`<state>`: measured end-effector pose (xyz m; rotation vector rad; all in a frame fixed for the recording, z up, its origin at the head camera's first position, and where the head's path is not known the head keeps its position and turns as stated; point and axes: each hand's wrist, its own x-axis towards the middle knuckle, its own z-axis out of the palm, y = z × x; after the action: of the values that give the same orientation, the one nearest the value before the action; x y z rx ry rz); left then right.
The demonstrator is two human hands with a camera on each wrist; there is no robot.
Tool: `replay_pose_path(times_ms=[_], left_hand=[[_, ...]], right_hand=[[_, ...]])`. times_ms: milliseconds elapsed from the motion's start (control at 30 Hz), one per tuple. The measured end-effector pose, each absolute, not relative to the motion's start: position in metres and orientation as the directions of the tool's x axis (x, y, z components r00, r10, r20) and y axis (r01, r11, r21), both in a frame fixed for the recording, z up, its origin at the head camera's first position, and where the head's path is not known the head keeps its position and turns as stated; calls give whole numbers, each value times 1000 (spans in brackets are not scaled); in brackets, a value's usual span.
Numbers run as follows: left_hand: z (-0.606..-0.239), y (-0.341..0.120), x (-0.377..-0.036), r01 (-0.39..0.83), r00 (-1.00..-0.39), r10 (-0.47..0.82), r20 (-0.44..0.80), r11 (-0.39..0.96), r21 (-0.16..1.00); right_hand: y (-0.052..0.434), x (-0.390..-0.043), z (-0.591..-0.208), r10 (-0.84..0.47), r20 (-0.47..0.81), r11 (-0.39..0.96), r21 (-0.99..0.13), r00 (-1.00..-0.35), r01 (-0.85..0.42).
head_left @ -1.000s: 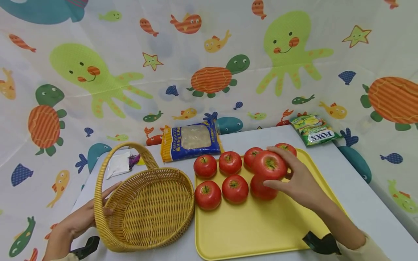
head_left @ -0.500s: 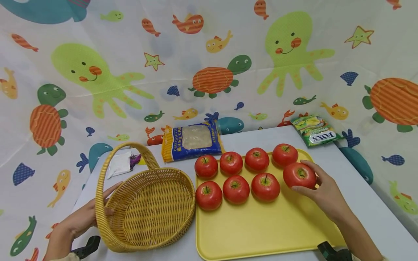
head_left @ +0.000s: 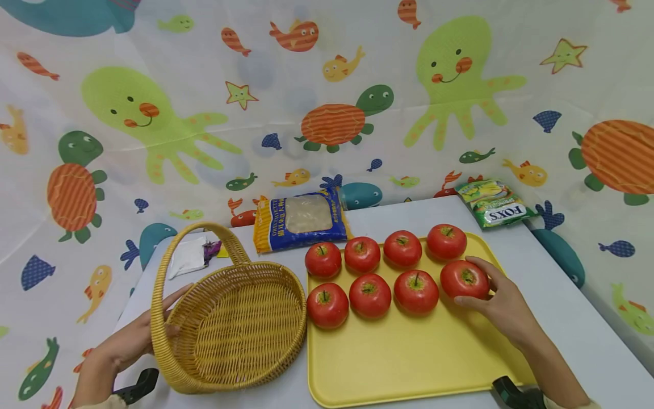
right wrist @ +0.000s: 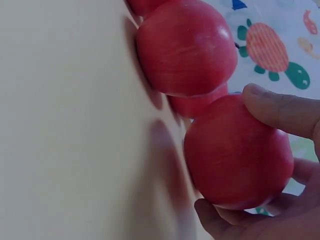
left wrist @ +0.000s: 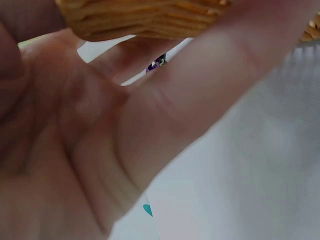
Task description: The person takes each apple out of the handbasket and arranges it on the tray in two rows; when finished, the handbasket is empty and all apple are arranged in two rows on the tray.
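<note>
My right hand [head_left: 503,309] holds a red apple [head_left: 462,279] between thumb and fingers, low at the right end of the front row on the yellow tray [head_left: 409,363]. In the right wrist view this apple [right wrist: 240,155] sits at or just above the tray surface; which one is hard to tell. Beside it stands another apple [head_left: 416,292], and several more fill two rows. My left hand [head_left: 125,341] grips the near-left rim of the wicker basket [head_left: 240,329], its thumb over the edge. In the left wrist view only a strip of the basket's wicker [left wrist: 145,20] shows above the palm.
Behind the tray lies a blue and yellow pasta bag [head_left: 301,220]. A green Fox's packet [head_left: 494,204] lies at the back right, and a white packet [head_left: 188,257] behind the basket. A patterned curtain [head_left: 327,68] closes off the back.
My right hand has carried the apple rightward and down, from above the other apples to the right end of the front row. The left hand and basket have stayed put.
</note>
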<state>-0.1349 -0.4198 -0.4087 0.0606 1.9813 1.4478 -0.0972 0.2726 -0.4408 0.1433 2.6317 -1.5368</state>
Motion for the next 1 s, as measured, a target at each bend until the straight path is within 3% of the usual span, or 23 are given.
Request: replay_pose_path(times_ms=[1000], left_hand=[[-412, -421, -134, -330, -768, 440, -466, 352, 876]], right_hand=[[274, -95, -446, 10, -140, 505, -854, -990, 126]])
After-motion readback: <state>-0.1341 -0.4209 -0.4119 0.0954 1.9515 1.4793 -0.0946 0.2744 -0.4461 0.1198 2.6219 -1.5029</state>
